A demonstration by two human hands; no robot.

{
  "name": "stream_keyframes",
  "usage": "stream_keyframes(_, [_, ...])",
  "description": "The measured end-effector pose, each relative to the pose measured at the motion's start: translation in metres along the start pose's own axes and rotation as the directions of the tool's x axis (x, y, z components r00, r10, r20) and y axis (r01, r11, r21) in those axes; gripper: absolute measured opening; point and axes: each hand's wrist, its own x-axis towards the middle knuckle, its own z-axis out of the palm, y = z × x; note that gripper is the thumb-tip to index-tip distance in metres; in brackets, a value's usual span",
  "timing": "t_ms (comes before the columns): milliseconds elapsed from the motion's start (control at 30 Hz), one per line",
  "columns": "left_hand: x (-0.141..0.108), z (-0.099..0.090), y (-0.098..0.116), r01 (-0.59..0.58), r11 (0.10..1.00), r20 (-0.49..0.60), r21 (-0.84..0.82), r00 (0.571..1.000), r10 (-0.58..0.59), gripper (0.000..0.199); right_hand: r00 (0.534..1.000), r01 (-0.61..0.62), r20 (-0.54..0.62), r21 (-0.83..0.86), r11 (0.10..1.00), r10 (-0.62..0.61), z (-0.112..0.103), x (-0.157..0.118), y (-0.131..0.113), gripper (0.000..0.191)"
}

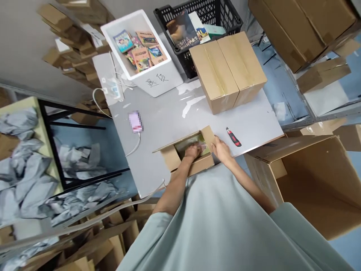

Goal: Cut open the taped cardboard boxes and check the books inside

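Note:
A small open cardboard box (171, 160) sits at the table's near edge with its flaps folded out. My left hand (193, 150) reaches down inside it, fingers curled against the greenish and pinkish contents; what they grip is too small to make out. At the box's right side, my right hand (221, 149) pinches the raised flap between thumb and fingers. A red and black box cutter (234, 137) lies on the table just right of that hand.
On the grey table (160, 124) stand a white foam box (158, 81) of booklets, a black crate (180, 56) with books, and a taped carton (228, 71). A cabled phone-like object (135, 121) lies left. A large open carton (316, 180) stands right.

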Motion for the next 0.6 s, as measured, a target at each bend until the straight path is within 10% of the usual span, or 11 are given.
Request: stream_keyframes(600, [-0.015,-0.038,0.007,-0.042,0.998,-0.134,0.036,0.990,0.047,0.033,0.999,0.014,0.052,-0.136,0.991,-0.007,-0.016,0.001,0.004,0.053])
